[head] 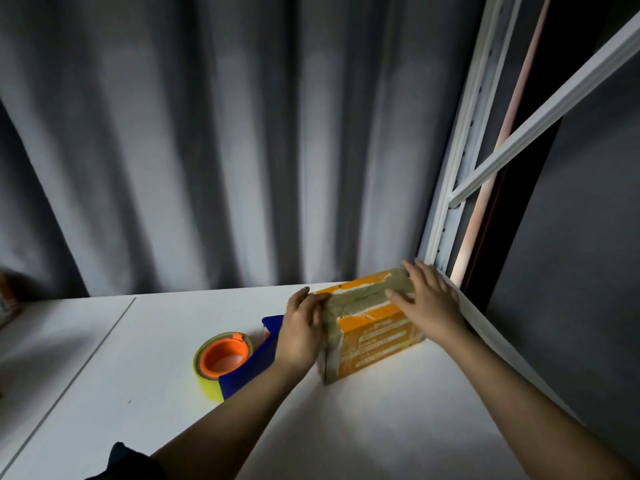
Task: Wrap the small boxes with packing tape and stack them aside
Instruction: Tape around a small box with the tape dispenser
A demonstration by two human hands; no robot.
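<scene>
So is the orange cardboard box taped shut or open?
Shut: the orange cardboard box has brown tape across its top and left end, no flap lifted.

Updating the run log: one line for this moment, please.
left hand: on box end | right hand: flat on box top | box: taped, on table | tape dispenser: set down

Dim scene; light from the right strikes the table (pixel 398 410), curtain (pixel 207 150) shadowed, wide-angle edges bend

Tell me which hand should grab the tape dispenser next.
Left, probably. The left hand is right beside the tape dispenser, while the right hand lies flat on the box, steadying it.
</scene>
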